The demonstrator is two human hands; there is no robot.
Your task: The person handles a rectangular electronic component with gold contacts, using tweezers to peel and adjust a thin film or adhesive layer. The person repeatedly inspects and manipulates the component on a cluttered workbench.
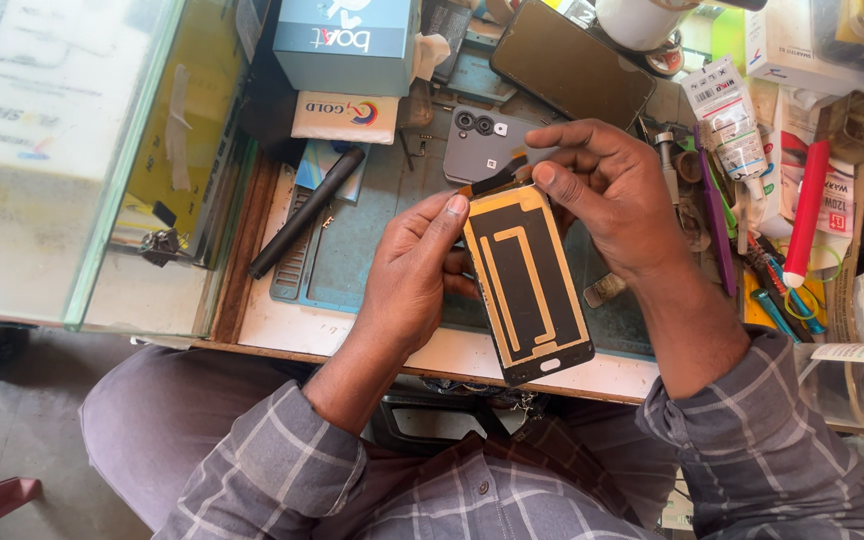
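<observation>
A cluttered teal rubber work mat is spread over the bench, with a grey phone body laid camera-side up near its far edge and a black pen-like tool left slanting at its left. Above the mat, a black phone screen panel with tan adhesive strips is held back-up for inspection. It is pinched by the left hand at its left edge, while its top corner is gripped between the right hand's thumb and fingers.

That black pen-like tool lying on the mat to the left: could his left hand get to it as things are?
Probably yes, but not freely. The black tool lies bare on the blue mat, nothing covering it. The left hand, however, is gripping the phone screen panel together with the right hand, so it would have to let go.
</observation>
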